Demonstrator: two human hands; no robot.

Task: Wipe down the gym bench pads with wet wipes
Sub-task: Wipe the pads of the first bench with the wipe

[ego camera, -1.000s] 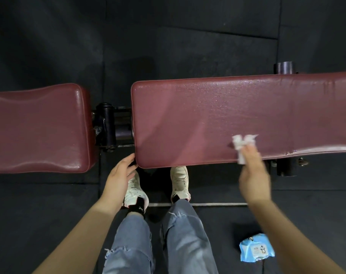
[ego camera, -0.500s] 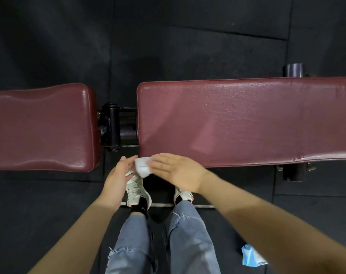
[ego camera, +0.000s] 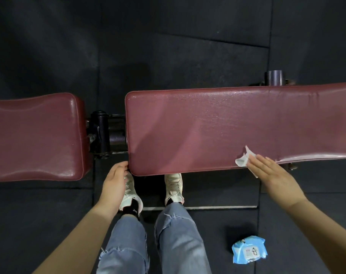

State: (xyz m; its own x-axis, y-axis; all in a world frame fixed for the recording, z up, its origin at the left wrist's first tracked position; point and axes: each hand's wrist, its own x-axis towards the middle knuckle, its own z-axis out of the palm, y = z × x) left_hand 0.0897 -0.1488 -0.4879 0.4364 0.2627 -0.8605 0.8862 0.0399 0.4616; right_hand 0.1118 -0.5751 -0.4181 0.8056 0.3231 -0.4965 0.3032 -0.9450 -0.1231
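Observation:
A long maroon bench pad (ego camera: pixel 217 127) runs from the centre to the right edge, its surface shiny and wet in places. A shorter maroon seat pad (ego camera: pixel 35 135) lies to the left, across a gap. My right hand (ego camera: pixel 275 175), fingers straight, presses a crumpled white wet wipe (ego camera: pixel 244 160) against the near edge of the long pad. My left hand (ego camera: pixel 115 182) rests with its fingertips at the long pad's near left corner and holds nothing.
A black metal hinge and frame (ego camera: pixel 102 133) fills the gap between the pads. A blue pack of wet wipes (ego camera: pixel 249 249) lies on the dark rubber floor at lower right. My white shoes (ego camera: pixel 174 184) stand under the pad's near edge. A dark frame post (ego camera: pixel 274 77) rises behind the long pad.
My right hand has swept the wipe along the pad's near edge, from its left corner half a second ago to the right. My left hand has stayed at the corner.

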